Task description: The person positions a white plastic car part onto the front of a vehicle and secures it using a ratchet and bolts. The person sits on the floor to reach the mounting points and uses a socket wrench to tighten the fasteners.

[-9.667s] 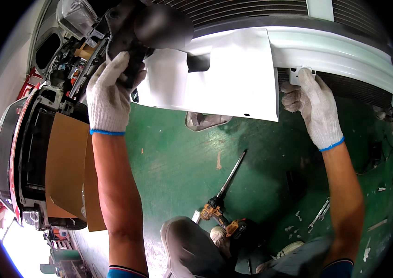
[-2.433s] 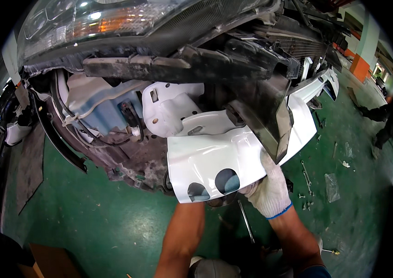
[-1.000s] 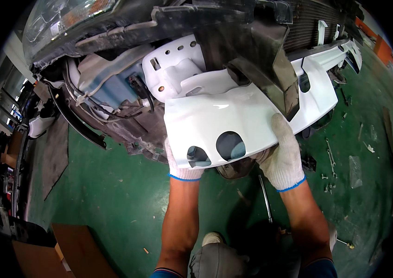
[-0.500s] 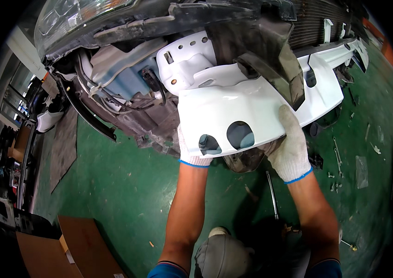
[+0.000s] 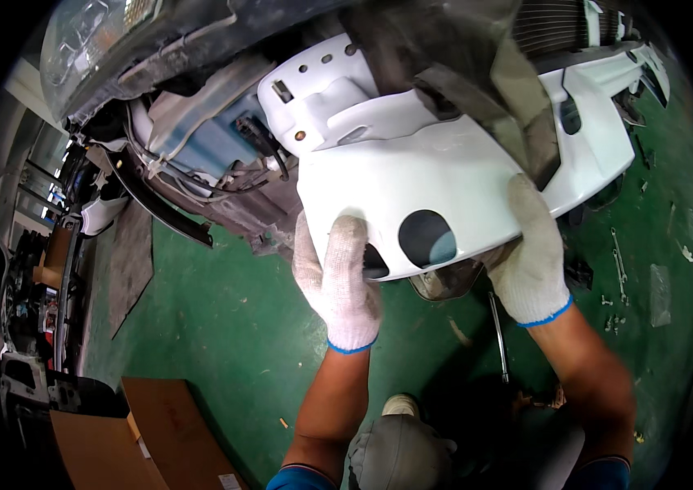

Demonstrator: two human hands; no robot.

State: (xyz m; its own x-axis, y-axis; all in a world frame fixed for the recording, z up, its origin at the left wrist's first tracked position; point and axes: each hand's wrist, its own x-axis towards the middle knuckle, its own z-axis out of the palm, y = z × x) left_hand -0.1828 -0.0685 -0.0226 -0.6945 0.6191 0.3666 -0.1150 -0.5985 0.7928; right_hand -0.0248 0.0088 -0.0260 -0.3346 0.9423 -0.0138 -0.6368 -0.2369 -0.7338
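A glossy white car body panel (image 5: 420,180) with two rounded holes near its front edge sits at the front of a partly stripped car. My left hand (image 5: 340,286), in a white knit glove with a blue cuff, grips its near left corner; the thumb lies on top beside the smaller hole and covers part of it. My right hand (image 5: 533,265), gloved the same way, is closed on the near right edge with its thumb on top and its fingers hidden underneath. Behind the panel is a white bracket (image 5: 314,98) with several small holes.
A headlamp (image 5: 89,53), a blue-grey reservoir (image 5: 207,147) and a dark grille (image 5: 555,28) surround the work. On the green floor lie a long metal bar (image 5: 499,339), a wrench (image 5: 619,261) and a plastic bag (image 5: 660,296). An open cardboard box (image 5: 175,433) stands at lower left.
My left hand has brought its thumb round onto the panel's top, beside the smaller hole. My right hand keeps its hold on the right edge. The whole view has shifted slightly.
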